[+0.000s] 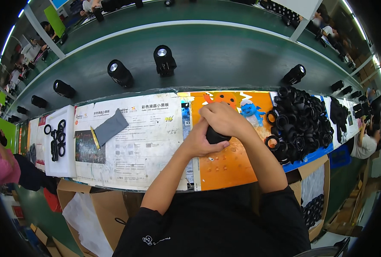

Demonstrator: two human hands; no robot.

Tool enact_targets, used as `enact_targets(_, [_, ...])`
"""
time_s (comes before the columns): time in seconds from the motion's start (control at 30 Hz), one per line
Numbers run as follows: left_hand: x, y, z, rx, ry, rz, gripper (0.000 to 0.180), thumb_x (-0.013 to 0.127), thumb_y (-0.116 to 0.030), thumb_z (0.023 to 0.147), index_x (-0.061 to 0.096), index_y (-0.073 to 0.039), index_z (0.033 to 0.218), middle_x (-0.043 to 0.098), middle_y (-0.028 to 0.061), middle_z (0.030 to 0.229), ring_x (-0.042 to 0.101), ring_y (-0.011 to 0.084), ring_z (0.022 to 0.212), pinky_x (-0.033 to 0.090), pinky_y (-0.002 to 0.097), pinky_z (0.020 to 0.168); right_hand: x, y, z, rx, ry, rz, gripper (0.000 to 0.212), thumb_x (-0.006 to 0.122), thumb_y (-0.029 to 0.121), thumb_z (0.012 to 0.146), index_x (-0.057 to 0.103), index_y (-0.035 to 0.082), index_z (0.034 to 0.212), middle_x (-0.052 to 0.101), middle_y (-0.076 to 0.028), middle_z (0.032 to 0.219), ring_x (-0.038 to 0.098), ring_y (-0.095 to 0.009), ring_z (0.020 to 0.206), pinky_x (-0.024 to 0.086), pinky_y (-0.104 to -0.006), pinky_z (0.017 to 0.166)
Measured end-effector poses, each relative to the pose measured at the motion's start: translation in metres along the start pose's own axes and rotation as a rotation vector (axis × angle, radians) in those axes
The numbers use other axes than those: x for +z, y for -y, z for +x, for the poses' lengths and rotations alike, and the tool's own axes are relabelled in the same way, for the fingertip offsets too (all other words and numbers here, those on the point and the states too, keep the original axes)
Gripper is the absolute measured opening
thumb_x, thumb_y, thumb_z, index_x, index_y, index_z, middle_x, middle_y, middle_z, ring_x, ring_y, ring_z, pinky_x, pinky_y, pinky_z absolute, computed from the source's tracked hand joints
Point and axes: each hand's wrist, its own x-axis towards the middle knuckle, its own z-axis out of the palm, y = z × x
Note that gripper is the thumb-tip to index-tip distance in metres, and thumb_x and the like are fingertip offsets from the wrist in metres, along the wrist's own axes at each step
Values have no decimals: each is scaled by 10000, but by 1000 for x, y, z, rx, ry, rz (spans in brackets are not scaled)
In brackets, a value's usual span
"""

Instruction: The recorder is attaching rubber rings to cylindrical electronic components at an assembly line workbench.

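Note:
Over the orange sheet (224, 171), both my hands are closed on a black round part (216, 136). My left hand (198, 140) wraps its lower left side, with the thumb stretched along the near edge. From above, my right hand (221, 120) covers the top, and its fingers reach over toward the left hand. Most of the part is hidden by my hands, so its exact kind does not show. To the right lies a big heap of black ring-shaped parts (301, 124).
A grey cloth (112, 127) and a yellow pencil-like stick (95, 138) lie on the white printed board (152, 150). Black rings fill part of a white foam tray (66, 158). Black cylindrical devices (164, 62) stand along the green belt (224, 55). Open cardboard boxes (107, 210) sit below.

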Motion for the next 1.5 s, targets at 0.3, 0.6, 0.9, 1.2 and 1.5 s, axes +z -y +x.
enact_targets(0.3, [2, -5, 5, 69, -75, 36, 861, 965, -458, 815, 601, -6, 1451, 750, 134, 1248, 738, 268, 1191, 554, 369, 1065, 4, -9, 1, 118, -125, 395, 463, 488, 309, 1115, 769, -55, 1062, 798, -166, 1058, 754, -276, 1012, 569, -392, 948])
enact_targets(0.6, [-16, 21, 15, 36, -260, -1044, 867, 289, -796, 1113, 614, -36, 1375, 759, 163, 1117, 780, 302, 1024, 644, 429, 953, 97, -54, -43, 15, -292, 1268, 539, 453, 481, 1213, 592, 20, 1456, 730, -128, 1299, 769, -260, 1091, 644, -440, 961])
enact_targets(0.9, [-59, 51, 61, -50, -538, -362, 527, 609, -419, 1163, 543, -49, 1532, 644, 131, 1483, 607, 229, 1384, 488, 409, 1193, 27, -88, 14, -115, -840, 698, 525, 774, 351, 1086, 583, 56, 1477, 706, -148, 1267, 734, -248, 1044, 610, -342, 861])
enact_targets(1.2, [-132, 38, 155, 85, -828, 447, 816, 897, -289, 920, 472, -32, 1567, 547, 245, 1557, 531, 401, 1470, 458, 495, 1230, -73, -100, 76, 9, -792, -272, 571, 830, 365, 1005, 678, 203, 1532, 641, -205, 1447, 545, -417, 1365, 523, -506, 1106])
enact_targets(1.5, [-135, 15, 158, -41, -755, 366, 814, 974, -425, 862, 591, 10, 1433, 740, 227, 1338, 733, 341, 1230, 578, 419, 1059, -56, -108, 35, -211, -982, -357, 602, 787, 294, 1031, 619, 82, 1569, 581, -217, 1520, 545, -421, 1388, 450, -505, 1201])
